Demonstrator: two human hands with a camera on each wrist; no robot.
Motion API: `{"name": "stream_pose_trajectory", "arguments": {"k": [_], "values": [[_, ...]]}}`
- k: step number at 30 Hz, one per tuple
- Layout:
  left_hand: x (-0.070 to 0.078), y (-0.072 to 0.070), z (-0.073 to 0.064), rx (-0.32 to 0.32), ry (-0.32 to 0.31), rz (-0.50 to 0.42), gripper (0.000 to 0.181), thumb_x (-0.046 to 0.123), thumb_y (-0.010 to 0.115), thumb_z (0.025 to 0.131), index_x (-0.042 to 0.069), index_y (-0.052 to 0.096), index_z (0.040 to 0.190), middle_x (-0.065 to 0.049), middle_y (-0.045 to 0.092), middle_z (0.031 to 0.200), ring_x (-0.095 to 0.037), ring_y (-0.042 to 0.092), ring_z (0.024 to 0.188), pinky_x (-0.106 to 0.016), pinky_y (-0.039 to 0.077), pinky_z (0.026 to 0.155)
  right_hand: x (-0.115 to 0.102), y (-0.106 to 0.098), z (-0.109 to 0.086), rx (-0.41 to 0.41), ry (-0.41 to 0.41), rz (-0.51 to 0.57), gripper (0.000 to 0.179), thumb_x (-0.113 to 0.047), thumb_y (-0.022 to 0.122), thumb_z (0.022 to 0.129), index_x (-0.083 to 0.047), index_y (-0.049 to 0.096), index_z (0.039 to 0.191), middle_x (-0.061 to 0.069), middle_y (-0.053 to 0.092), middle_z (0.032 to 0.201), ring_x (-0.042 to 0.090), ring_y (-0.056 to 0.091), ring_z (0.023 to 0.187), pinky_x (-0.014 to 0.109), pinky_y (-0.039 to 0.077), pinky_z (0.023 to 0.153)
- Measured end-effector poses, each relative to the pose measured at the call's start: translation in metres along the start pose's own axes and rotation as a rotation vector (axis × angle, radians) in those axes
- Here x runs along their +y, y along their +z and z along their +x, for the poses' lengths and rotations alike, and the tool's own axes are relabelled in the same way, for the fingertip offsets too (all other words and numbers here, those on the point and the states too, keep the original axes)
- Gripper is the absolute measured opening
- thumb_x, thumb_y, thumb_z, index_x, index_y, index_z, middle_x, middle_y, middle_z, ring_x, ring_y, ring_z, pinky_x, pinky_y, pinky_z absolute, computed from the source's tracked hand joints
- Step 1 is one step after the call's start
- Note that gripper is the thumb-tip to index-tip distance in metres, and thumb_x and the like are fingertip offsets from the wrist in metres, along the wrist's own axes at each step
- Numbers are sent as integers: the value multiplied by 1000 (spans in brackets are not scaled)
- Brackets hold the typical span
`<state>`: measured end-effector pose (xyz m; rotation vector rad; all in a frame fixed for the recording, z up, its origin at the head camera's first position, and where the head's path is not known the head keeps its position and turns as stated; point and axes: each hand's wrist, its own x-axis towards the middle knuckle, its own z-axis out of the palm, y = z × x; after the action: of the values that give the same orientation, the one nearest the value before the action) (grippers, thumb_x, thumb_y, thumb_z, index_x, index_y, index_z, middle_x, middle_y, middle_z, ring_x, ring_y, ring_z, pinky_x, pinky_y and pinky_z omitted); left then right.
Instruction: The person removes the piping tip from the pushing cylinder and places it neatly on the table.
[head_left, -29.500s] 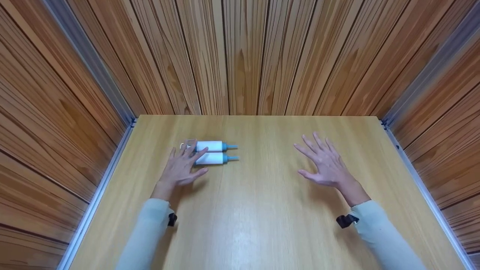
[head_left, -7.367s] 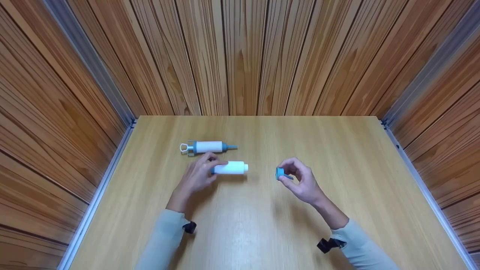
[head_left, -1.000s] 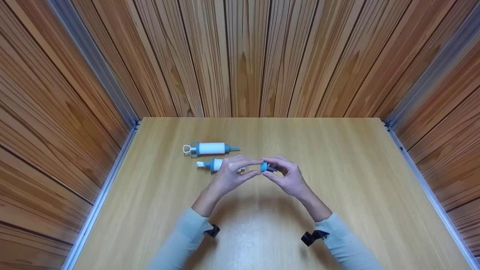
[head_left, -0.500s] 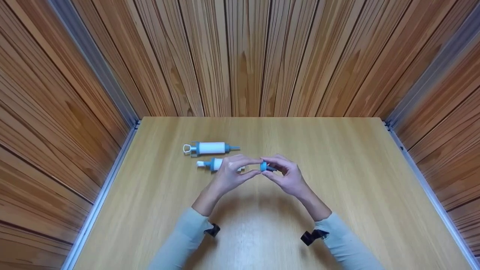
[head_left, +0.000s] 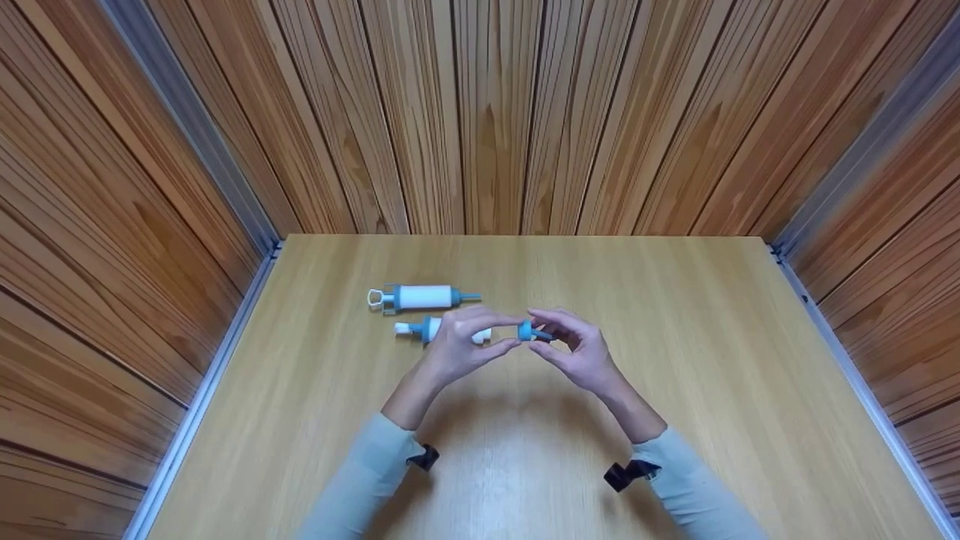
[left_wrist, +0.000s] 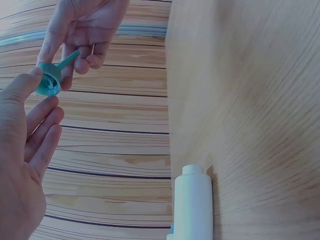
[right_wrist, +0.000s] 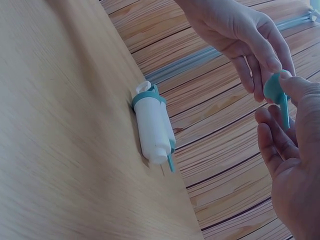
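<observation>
Over the table my left hand [head_left: 459, 341] pinches the rim of a blue nozzle cap [head_left: 526, 330] between thumb and index finger. In the left wrist view the hollow inside of the cap [left_wrist: 48, 82] faces that hand. My right hand [head_left: 576, 349] is around its thin spout; the thumb and index fingertips stand slightly apart from the rim. Behind the left hand lies a white syringe barrel [head_left: 433, 330] with its plunger in and its neck bare, partly hidden by the fingers. The right wrist view shows this barrel [right_wrist: 150, 125] lying on the table.
A second syringe [head_left: 424, 297], white with a blue nozzle and ring handle, lies just behind the barrel. Wooden plank walls [head_left: 491, 112] enclose the light wood table [head_left: 675, 322], with metal rails [head_left: 206, 375] along its sides.
Earlier the left hand held the barrel and the right hand the nozzle cap. The barrel now lies on the table, and the right fingertips have just loosened from the cap, which the left pinches.
</observation>
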<state>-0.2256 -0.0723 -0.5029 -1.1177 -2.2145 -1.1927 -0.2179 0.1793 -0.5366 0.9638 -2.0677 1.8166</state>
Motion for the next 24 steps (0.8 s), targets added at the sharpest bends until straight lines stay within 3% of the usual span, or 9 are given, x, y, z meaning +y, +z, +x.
{"name": "stream_pose_trajectory", "arguments": {"k": [5, 13, 15, 20, 24], "values": [[-2, -3, 1, 20, -2, 11, 30, 17, 92, 96, 7, 86, 124, -9, 89, 115, -26, 85, 101, -36, 70, 93, 1, -5, -1, 5, -8, 3, 46, 15, 79, 94, 14, 68, 139, 17, 80, 120, 17, 77, 99, 19, 65, 98], [-3, -4, -1, 38, -5, 30, 30, 17, 92, 95, 8, 86, 123, -8, 89, 115, -25, 85, 106, -39, 69, 98, 3, -7, -5, 14, 0, -8, 45, 22, 76, 92, 14, 70, 136, 20, 80, 121, 1, 75, 100, 18, 64, 96], [-3, -4, -1, 45, -2, 30, 29, 16, 92, 95, 9, 87, 122, -8, 89, 114, -25, 85, 106, -39, 69, 97, 4, -7, -6, 16, 3, -4, 44, 22, 75, 92, 14, 70, 135, 17, 81, 121, 1, 74, 99, 18, 64, 95], [-3, -2, -1, 60, 10, 12, 28, 14, 93, 94, 7, 87, 121, -9, 89, 114, -27, 85, 106, -41, 70, 97, 6, -6, -6, 21, 6, 18, 41, 22, 74, 93, 17, 69, 133, -3, 82, 123, 0, 73, 98, 16, 64, 93], [-3, -2, -1, 42, -19, -4, 29, 15, 92, 95, 8, 87, 122, -8, 89, 117, -26, 85, 110, -42, 69, 102, 6, -6, -7, 23, 1, 17, 38, 23, 73, 94, 18, 70, 131, -8, 81, 121, 0, 73, 96, 16, 64, 91]]}}
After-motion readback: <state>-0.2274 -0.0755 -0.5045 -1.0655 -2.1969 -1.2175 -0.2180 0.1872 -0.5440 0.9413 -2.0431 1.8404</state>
